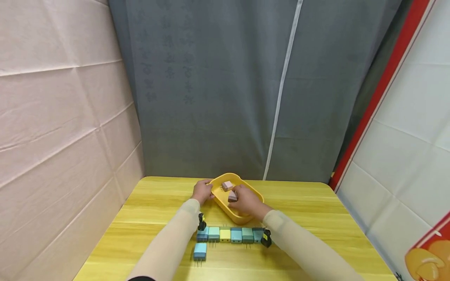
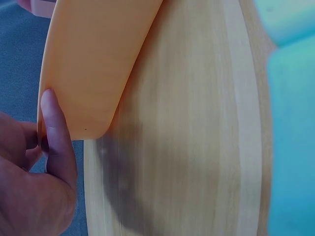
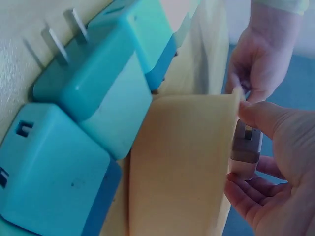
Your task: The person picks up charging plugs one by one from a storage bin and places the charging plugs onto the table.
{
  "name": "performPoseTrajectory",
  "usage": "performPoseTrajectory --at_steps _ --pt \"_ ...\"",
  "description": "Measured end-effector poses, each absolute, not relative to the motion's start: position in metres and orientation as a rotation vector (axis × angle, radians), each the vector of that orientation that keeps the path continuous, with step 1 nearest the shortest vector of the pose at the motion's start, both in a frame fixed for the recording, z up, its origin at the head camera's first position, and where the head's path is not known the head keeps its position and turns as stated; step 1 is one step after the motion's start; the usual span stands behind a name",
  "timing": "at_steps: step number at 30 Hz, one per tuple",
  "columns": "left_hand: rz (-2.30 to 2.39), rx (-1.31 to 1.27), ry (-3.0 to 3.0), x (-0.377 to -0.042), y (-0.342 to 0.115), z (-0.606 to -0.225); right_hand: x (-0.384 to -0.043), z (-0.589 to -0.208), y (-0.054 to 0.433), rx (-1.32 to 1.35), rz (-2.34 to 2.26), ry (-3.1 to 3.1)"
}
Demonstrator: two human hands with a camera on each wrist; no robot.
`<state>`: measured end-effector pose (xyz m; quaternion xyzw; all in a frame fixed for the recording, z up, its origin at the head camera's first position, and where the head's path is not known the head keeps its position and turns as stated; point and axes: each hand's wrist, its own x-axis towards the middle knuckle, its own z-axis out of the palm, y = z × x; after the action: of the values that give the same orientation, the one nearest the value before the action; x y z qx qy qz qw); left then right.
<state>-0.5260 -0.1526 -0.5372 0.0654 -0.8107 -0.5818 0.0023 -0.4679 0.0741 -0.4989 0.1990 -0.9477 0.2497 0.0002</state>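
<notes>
My left hand [image 1: 202, 191] pinches the left rim of a yellow plastic tray [image 1: 242, 219], thumb on the outer wall in the left wrist view. The tray looks tilted, its near wall showing. Over the tray, my right hand [image 1: 249, 201] holds a pink charger [image 1: 232, 196] between thumb and fingers; in the right wrist view a metal prong shows on this charger [image 3: 244, 160]. Another pink charger [image 1: 227, 185] lies inside the tray, beyond the right hand's fingers. Part of the tray floor is hidden by that hand.
A row of blue, green and yellow chargers [image 1: 225, 235] stands side by side on the wooden table [image 1: 147, 207], just in front of the tray. One light blue charger [image 1: 200, 251] sits nearer, below the row's left end. A grey curtain [image 1: 218, 97] hangs behind the table.
</notes>
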Motion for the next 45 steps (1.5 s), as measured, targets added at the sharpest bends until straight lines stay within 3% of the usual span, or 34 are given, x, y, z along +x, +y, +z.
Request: performPoseTrajectory --at_steps 11,45 --pt "-1.825 0.205 -2.538 -0.525 -0.152 -0.537 -0.443 -0.485 0.075 0.642 0.861 -2.922" --pt "-1.779 0.227 -2.580 -0.521 -0.154 -0.531 -0.365 -0.474 0.041 1.034 0.728 -2.905"
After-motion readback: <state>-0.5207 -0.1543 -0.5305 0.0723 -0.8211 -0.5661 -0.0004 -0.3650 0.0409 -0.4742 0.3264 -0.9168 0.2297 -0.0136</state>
